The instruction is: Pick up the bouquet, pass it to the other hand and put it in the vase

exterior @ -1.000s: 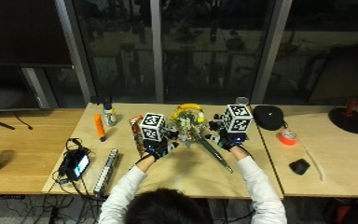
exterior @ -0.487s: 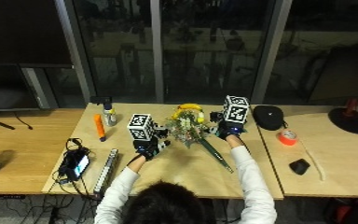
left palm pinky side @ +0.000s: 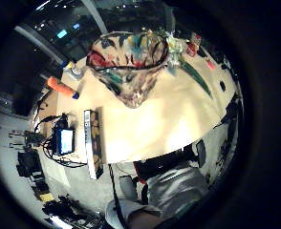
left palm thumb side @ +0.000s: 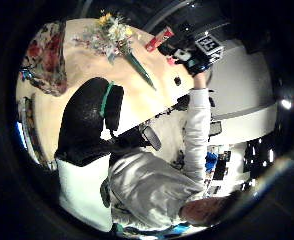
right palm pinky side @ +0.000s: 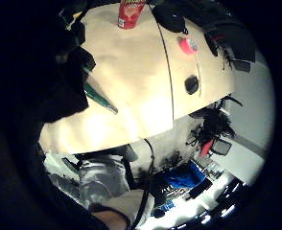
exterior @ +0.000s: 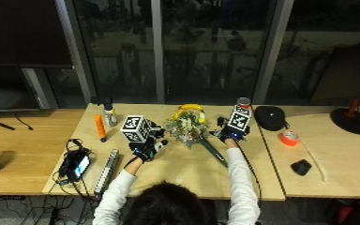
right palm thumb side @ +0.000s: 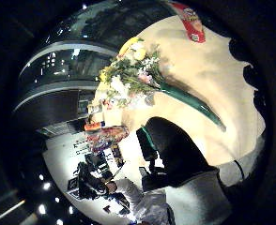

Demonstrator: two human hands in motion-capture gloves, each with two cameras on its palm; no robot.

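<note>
- Bouquet [exterior: 192, 129] lies on the table [exterior: 186, 168], not picked up.
- Vase [left palm pinky side: 131, 62] stands empty.
- Left hand [exterior: 146, 146] holds nothing, fingers apparently relaxed.
- Right hand [exterior: 230, 135]: grip cannot be told.

Vase [left palm pinky side: 131, 67] stands on table [left palm pinky side: 169, 119], close under palm. Bouquet [left palm pinky side: 176, 47] lies just beyond vase, stem [left palm pinky side: 195, 76] trailing away. Orange cylinder [left palm pinky side: 59, 87] off to one side.

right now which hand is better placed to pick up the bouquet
Probably the right hand: it hovers beside the bouquet, near its green stem end. The left hand sits farther off, on the other side.
</note>
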